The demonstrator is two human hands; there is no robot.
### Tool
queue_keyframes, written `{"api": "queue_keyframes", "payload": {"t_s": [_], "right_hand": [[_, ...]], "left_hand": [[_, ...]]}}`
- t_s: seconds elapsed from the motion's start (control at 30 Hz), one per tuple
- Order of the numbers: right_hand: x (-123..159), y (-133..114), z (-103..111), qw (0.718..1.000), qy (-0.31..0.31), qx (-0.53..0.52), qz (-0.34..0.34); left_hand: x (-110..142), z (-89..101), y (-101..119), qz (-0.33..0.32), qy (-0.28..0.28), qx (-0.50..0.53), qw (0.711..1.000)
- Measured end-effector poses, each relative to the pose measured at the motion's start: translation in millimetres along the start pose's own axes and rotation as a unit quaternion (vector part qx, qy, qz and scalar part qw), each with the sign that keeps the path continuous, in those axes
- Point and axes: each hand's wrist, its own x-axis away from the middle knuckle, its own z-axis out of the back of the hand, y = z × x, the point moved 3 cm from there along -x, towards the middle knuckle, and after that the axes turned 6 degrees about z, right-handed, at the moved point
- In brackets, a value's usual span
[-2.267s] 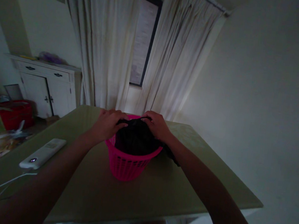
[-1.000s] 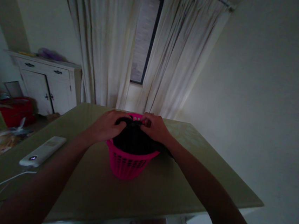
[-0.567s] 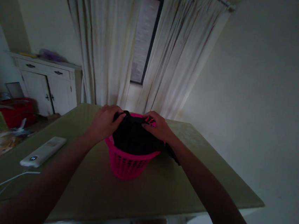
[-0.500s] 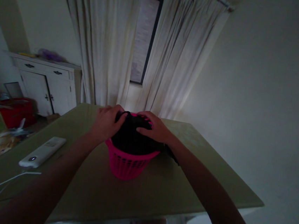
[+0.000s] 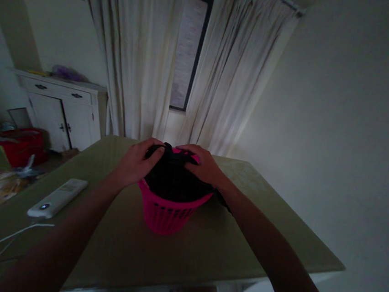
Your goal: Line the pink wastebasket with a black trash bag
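Observation:
A pink plastic basket stands on a pale green table. A black cloth fills it and spills over the right rim. My left hand grips the cloth at its upper left edge, fingers curled on the fabric. My right hand rests on the cloth's upper right, fingers closed over it at the far rim. Both hands meet near a raised fold at the top.
A white remote-like device with a lit dot lies at the table's left, a white cable trailing from it. Behind stand white curtains, a white cabinet, a red tub and a bag on the floor.
Both hands stayed on the black cloth at the basket's top and drew closer together, bunching the fabric into a raised fold. The basket has not moved.

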Motion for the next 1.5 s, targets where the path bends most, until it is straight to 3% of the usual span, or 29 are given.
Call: {"api": "queue_keyframes", "payload": {"t_s": [0.1, 0.2, 0.3, 0.43, 0.53, 0.67, 0.77, 0.87, 0.93, 1.03, 1.13, 1.23, 1.37, 1.5], "right_hand": [[-1.9, 2.2, 1.8, 1.000, 0.002, 0.030, -0.001], [2.6, 23.7, 10.5, 0.995, 0.038, 0.046, -0.079], [7.1, 32.3, 12.5, 0.989, 0.050, -0.011, -0.136], [0.7, 5.9, 4.8, 0.995, 0.016, -0.073, -0.065], [-6.3, -4.1, 5.9, 0.996, -0.010, 0.056, -0.066], [-3.0, 11.9, 19.8, 0.952, -0.020, 0.223, -0.206], [6.1, 24.0, 13.3, 0.933, -0.121, 0.197, -0.275], [11.1, 26.7, -13.4, 0.942, -0.255, 0.077, -0.204], [11.7, 28.6, -27.6, 0.949, -0.272, 0.023, -0.155], [11.0, 37.3, -26.6, 0.969, -0.170, 0.047, -0.173], [15.8, 42.2, -1.1, 0.963, 0.002, 0.116, -0.244], [28.3, 32.1, 28.0, 0.954, 0.156, 0.112, -0.230], [63.2, 4.5, 49.4, 0.931, 0.295, 0.025, -0.215], [116.4, -21.8, 47.0, 0.879, 0.359, -0.076, -0.306]], "left_hand": [[-3.5, 1.0, -4.5, 0.003, -0.013, 0.017, 1.000], [-5.4, 8.3, -18.0, 0.029, 0.049, 0.006, 0.998], [-3.9, 9.1, -23.7, 0.054, 0.093, -0.028, 0.994], [-1.3, 2.5, -14.1, 0.069, 0.099, -0.014, 0.993], [-0.9, 8.0, -11.6, 0.054, 0.139, 0.034, 0.988], [3.2, 25.0, -29.1, 0.093, 0.261, 0.122, 0.953], [8.3, 24.4, -38.1, 0.126, 0.264, 0.235, 0.927], [13.9, 15.6, -32.9, 0.132, 0.224, 0.329, 0.908], [18.9, 10.4, -28.2, 0.137, 0.198, 0.386, 0.891], [30.1, 7.7, -26.7, 0.134, 0.147, 0.434, 0.879], [48.3, 13.2, -30.7, 0.114, 0.121, 0.370, 0.914], [73.3, 22.4, -33.0, 0.134, 0.161, 0.263, 0.942], [112.3, 27.3, -27.3, 0.170, 0.202, 0.259, 0.929], [153.6, 18.1, -31.5, 0.207, 0.149, 0.365, 0.895]]}}
